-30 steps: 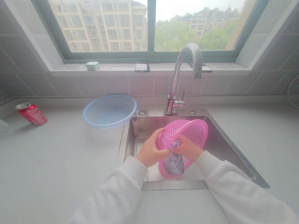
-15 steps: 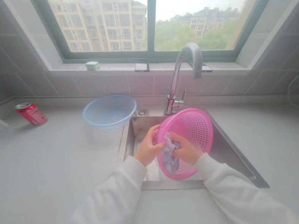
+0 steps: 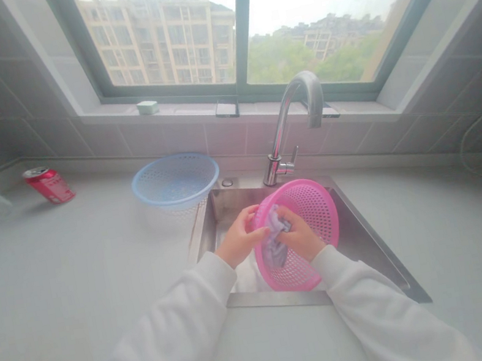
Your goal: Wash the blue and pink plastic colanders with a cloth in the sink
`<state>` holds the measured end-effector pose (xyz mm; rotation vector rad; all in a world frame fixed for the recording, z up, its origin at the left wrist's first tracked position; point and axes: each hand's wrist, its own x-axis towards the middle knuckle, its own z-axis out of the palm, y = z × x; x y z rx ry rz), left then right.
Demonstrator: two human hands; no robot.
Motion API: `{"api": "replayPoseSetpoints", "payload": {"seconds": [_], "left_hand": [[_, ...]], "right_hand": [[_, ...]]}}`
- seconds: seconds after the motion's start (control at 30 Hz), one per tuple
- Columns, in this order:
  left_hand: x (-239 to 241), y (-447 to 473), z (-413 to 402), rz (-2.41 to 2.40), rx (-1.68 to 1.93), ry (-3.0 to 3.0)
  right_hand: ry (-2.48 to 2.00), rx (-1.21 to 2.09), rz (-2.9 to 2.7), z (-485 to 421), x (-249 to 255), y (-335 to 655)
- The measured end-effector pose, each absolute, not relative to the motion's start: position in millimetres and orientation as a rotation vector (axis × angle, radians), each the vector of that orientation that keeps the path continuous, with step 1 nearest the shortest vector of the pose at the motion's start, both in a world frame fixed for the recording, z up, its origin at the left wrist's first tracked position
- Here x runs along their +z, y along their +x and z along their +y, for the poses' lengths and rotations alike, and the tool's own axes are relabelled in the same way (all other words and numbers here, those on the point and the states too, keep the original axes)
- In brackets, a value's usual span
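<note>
Round pink perforated basket, tilted, left fingers clamped on it, right fingers clutching crumpled purplish-grey cloth

Wears plain white: a long left sleeve and a matching right sleeve, soft-looking, loose and roomy. Shows broad, shallow folds, shading to pale grey in places. Narrows to a left cuff and a right cuff, both white, smoother, closer-fitting. Leaves left hand and right hand bare.
</note>
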<state>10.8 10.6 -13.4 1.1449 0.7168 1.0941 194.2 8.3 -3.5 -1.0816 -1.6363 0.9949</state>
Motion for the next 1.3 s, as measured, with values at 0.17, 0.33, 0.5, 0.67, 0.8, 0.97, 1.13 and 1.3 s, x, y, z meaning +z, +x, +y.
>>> {"api": "replayPoseSetpoints", "payload": {"seconds": [0.17,0.33,0.5,0.67,0.8,0.97,1.13,1.3], "left_hand": [[-14,8,14,0.854,1.091,1.138],[-12,10,9,0.807,1.100,1.242],[-10,9,4,0.801,1.095,1.403],[-12,10,4,0.828,1.176,1.424],[-11,9,3,0.888,1.209,1.423],[-9,7,2,0.910,1.173,1.522],[-9,8,0,0.884,1.166,1.587],[-10,6,-1,0.908,1.273,1.578]], "right_hand": [[-1.067,1.046,-2.073,2,-7,190],[-1.182,0.958,-1.525,14,-8,200],[-1.196,0.840,-1.165,17,-5,204],[-1.107,1.049,-1.727,6,-4,192],[-1.080,1.044,-2.057,3,-6,188],[-1.143,0.884,-1.657,12,-7,198],[-1.233,0.823,-1.238,21,-8,211],[-1.115,0.982,-1.930,9,-10,195]]}}
